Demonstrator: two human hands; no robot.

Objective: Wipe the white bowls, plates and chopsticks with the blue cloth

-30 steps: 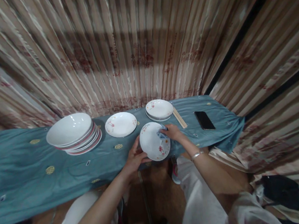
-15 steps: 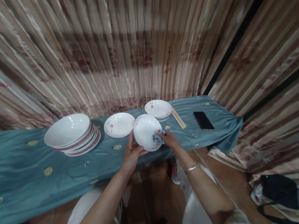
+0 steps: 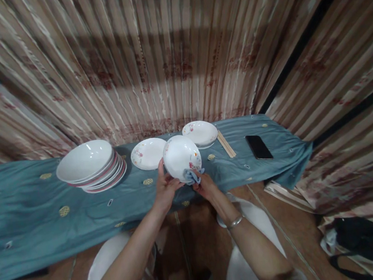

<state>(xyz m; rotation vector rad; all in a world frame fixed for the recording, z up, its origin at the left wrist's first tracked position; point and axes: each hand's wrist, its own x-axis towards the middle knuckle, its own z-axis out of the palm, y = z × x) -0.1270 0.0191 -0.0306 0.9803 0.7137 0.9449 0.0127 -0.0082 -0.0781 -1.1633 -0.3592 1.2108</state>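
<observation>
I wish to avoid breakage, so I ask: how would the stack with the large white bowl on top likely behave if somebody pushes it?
The stack could tip or slide apart, because its top bowl juts out past the rest on the left. It looks glossy, like ceramic, so it is probably fragile. The wrinkled tablecloth beneath might shift too.

At frame centre, a round white floral plate was before stacked white floral plates; on the teal patterned tablecloth, stacked round white dishes stood left, thin wooden sticks and a black rectangular phone right.
</observation>
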